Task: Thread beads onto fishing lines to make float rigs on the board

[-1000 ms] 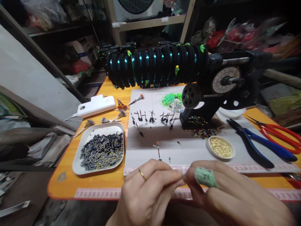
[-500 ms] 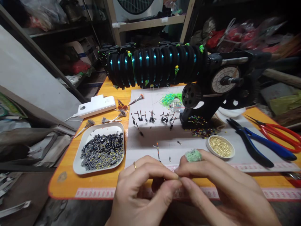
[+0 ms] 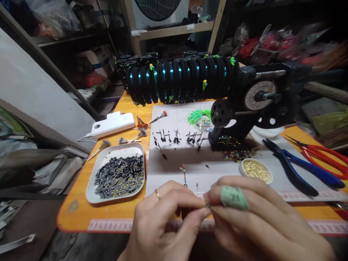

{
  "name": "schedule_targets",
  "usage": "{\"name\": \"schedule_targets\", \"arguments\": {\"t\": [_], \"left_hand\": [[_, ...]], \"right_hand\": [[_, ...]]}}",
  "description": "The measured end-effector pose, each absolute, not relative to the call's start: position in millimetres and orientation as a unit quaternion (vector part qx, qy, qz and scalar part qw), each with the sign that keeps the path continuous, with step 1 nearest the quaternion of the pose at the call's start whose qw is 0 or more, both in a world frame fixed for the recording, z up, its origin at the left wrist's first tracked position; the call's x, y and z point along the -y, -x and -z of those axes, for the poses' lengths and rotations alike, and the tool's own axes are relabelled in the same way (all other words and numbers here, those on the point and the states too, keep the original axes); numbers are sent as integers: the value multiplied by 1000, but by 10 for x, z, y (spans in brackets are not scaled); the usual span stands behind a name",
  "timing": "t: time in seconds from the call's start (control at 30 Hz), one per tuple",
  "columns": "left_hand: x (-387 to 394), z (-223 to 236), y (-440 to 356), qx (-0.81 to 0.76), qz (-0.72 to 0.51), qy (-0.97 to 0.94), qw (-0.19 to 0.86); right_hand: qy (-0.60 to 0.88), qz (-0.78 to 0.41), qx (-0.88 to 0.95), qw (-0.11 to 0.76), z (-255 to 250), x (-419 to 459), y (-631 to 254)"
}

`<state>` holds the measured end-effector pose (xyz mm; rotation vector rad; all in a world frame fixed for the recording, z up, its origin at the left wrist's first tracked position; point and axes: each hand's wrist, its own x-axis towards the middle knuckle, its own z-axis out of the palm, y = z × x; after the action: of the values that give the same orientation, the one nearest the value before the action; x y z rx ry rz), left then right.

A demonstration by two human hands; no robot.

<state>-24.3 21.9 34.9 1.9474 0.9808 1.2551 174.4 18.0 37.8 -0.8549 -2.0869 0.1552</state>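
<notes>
Table: orange wooden table (image 3: 78,203), grey work mat (image 3: 217,174) on it.
Winder: black spool-loaded winding machine (image 3: 190,78) at the far edge.
Tray: white square tray of dark tubes (image 3: 94,183), left of the mat.
Hands: left hand (image 3: 163,221) and right hand (image 3: 261,224) meet fingertip to fingertip at the near edge, pinching a tiny dark piece (image 3: 207,205), too small to identify.
</notes>
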Motion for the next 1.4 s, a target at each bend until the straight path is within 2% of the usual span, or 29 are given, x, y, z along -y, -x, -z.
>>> {"name": "schedule_targets", "arguments": {"t": [0.1, 0.23, 0.3, 0.37, 0.47, 0.63, 0.7, 0.8, 0.9, 1.1, 1.27, 1.4], "left_hand": [[-216, -292, 226, -334, -459, -803, 180], [-259, -256, 206, -311, -483, -814, 86], [-273, -243, 198, -308, -494, -810, 71], [-264, -233, 178, -342, -462, -809, 124], [-220, -237, 106, -420, -510, -703, 262], [-211, -356, 10, -446, -543, -455, 546], [-230, -404, 16, -438, -532, -393, 609], [-244, -404, 28, -417, -533, -356, 644], [-227, -346, 9, -398, -568, -345, 632], [-157, -282, -5, -416, -603, -396, 554], [-126, -226, 76, -443, -598, -515, 425], [-121, -173, 86, -441, -587, -554, 393]], "right_hand": [[341, -96, 837, 417, -428, -305, -1741], [345, -147, 820, 433, -475, -323, -1719], [328, -147, 832, 423, -467, -313, -1726], [313, -104, 851, 409, -430, -307, -1742], [322, -58, 869, 372, -361, -305, -1735], [370, -175, 822, 396, -326, -300, -1625], [370, -171, 815, 412, -334, -296, -1603], [353, -97, 840, 401, -332, -281, -1608], [364, -57, 836, 407, -312, -245, -1595], [415, -154, 749, 493, -285, -186, -1514], [426, -167, 755, 470, -269, -205, -1574], [438, -174, 754, 458, -266, -204, -1605]]}}
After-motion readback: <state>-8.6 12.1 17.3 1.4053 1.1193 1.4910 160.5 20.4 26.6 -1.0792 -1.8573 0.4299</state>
